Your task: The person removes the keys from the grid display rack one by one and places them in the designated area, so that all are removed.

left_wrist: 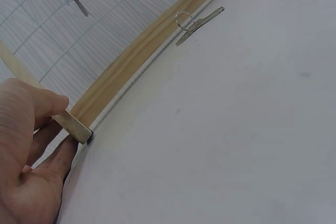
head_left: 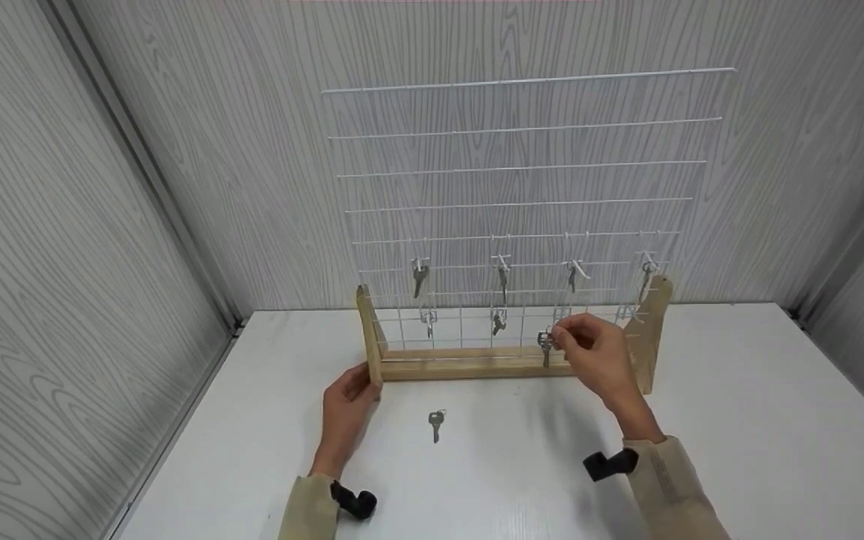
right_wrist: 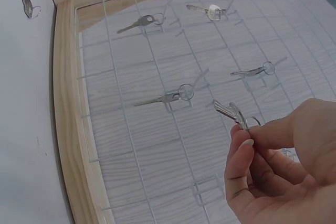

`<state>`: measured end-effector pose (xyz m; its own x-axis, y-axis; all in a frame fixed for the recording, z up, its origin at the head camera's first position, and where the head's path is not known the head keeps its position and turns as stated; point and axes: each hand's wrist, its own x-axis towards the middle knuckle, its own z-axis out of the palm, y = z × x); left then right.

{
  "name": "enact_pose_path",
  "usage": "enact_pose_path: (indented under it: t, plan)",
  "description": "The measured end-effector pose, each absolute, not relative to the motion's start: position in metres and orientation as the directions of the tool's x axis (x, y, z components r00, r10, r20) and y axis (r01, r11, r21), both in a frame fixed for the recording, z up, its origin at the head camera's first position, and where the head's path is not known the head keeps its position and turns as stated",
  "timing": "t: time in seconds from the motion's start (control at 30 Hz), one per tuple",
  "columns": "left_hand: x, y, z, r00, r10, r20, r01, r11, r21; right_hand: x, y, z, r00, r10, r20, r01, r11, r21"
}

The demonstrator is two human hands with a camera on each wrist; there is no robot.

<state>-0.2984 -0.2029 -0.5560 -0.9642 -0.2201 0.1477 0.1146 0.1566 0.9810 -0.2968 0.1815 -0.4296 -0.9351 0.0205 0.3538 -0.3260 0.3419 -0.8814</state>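
Note:
A white wire grid rack (head_left: 529, 80) stands in a wooden base (head_left: 469, 369). At the base's left end, my left hand (head_left: 346, 420) grips the wooden foot (left_wrist: 76, 126) between thumb and fingers. My right hand (head_left: 598, 361) pinches the ring of a key (right_wrist: 229, 112) between thumb and fingertips, and the key hangs in front of the grid's lower right part. Several keys hang on the grid's hooks, among them one key (head_left: 421, 279) at the upper left and another (head_left: 499, 323) in the lower row. One loose key (head_left: 436, 426) with a ring lies on the table before the base.
In the lower row, a bare hook (right_wrist: 202, 187) sits on the grid near my right hand. The white table (head_left: 762, 420) is bounded by grey wood-patterned walls (head_left: 102, 300) at the back and sides.

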Motion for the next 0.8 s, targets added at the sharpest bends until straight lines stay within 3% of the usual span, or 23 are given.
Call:
enact_pose_path:
  t: [0.8]
  plan:
    - [-0.299, -0.203, -0.556, -0.964, -0.219, 0.151, 0.114, 0.174, 0.978, -0.300, 0.127, -0.463, -0.956, -0.122, 0.266, -0.289, 0.249, -0.924]
